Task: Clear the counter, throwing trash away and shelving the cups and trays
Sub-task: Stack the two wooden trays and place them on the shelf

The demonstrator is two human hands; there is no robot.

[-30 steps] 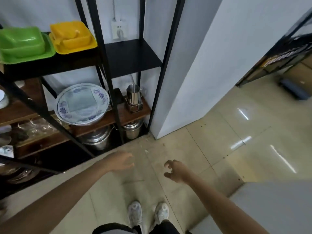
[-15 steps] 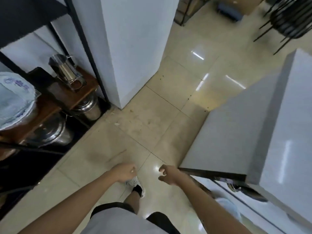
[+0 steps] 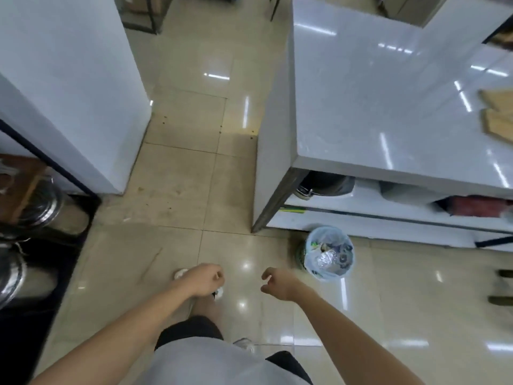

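Counter (image 3: 388, 107) fills the upper right of the view, its white top nearly bare; at its far right edge lie two light wooden pieces (image 3: 499, 118), probably trays, cut off by the frame. No cups show anywhere on the visible top. On the floor just off the counter's near corner stands a lined trash bin (image 3: 327, 252), already holding foil and wrappers. A dark pot (image 3: 322, 184) sits on the shelf under the counter's near edge.

Going by what shows, the wooden pieces are what is left to shelve. The bin sits low in the walking path beside the right foot's line, and a careless step toward the counter's right edge could knock it over and spill the trash on the glossy tiles. The sharp near corner is also at hip level for someone turning quickly, and the polished floor looks slippery.

Left hand (image 3: 204, 279) hangs over the floor with fingers curled loosely inward, holding nothing and touching nothing. Right hand (image 3: 277, 283) is the same: fingers bent into a half-curl, thumb apart, empty. Metal pots (image 3: 36, 207) stand on the low shelf (image 3: 16, 176) at the left edge, well apart from both hands.
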